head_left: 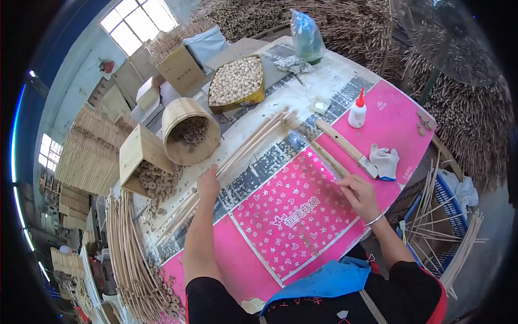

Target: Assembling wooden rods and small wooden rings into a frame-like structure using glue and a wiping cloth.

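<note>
My left hand [209,184] is closed at the near end of a bundle of thin wooden sticks [253,141] lying on the table. How many of them it grips is hidden. My right hand [360,197] hovers over the right side of a pink printed mat [291,216], fingers bent and tips close together. Anything between those tips is too small to make out. Just beyond them is the near end of a narrow wooden strip [330,157]. A second flat wooden bar [345,146] lies farther right, beside a white glove [384,161].
A white glue bottle [356,114] with a red tip stands on the pink sheet near small discs [425,124]. Left are a wooden bucket [178,121], a spilling box [140,156] of wooden rings and a tray [237,105] of round balls. A blue crate [450,200] stands right.
</note>
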A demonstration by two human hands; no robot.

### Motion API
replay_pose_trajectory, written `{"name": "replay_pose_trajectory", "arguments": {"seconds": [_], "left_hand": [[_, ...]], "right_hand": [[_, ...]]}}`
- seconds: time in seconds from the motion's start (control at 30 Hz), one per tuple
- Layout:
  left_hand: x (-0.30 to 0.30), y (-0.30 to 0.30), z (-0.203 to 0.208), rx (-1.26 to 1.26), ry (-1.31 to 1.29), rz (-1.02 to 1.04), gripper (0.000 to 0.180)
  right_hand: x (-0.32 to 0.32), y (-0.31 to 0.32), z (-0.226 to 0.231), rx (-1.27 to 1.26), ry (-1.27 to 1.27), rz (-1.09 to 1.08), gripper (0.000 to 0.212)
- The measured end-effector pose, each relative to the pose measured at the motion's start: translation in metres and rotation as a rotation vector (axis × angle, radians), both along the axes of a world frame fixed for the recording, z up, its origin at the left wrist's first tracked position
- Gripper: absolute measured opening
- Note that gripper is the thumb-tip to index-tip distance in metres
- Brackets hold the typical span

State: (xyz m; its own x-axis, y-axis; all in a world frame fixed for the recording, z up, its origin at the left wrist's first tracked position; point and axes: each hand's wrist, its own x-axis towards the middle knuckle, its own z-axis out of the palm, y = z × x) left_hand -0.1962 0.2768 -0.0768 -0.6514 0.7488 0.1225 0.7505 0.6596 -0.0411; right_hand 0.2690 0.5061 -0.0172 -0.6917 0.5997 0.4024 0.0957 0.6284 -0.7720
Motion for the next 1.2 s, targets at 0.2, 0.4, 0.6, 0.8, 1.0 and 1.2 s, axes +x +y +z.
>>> {"name": "replay_pose_trajectory", "arguments": {"seconds": [0.2, 0.4, 0.6, 0.8, 1.0, 1.2], "left_hand": [[0.080, -0.029, 0.066, 0.011, -0.102, -0.042, 0.044], [0.220, -0.076, 0.097, -0.005, -0.315, -0.054, 0.044], [0.297, -0.097, 0.059, 0.006, -0.244, -0.056, 0.060], [0.282, -0.081, 0.064, -0.032, -0.533, -0.190, 0.092], [0.242, -0.089, 0.050, 0.105, -0.803, -0.135, 0.061], [0.239, -0.062, 0.045, 0.145, -0.735, -0.250, 0.034]], "right_hand": [[0.019, -0.005, -0.018, -0.072, -0.006, -0.034, 0.014], [0.023, -0.011, -0.021, -0.034, 0.033, -0.029, 0.014], [0.018, -0.027, -0.018, 0.124, 0.062, 0.143, 0.029], [0.009, -0.048, -0.052, 0.317, -0.124, 0.205, 0.044], [0.021, -0.052, -0.057, 0.273, -0.107, 0.148, 0.031], [0.031, -0.057, -0.053, 0.284, -0.150, 0.084, 0.025]]}}
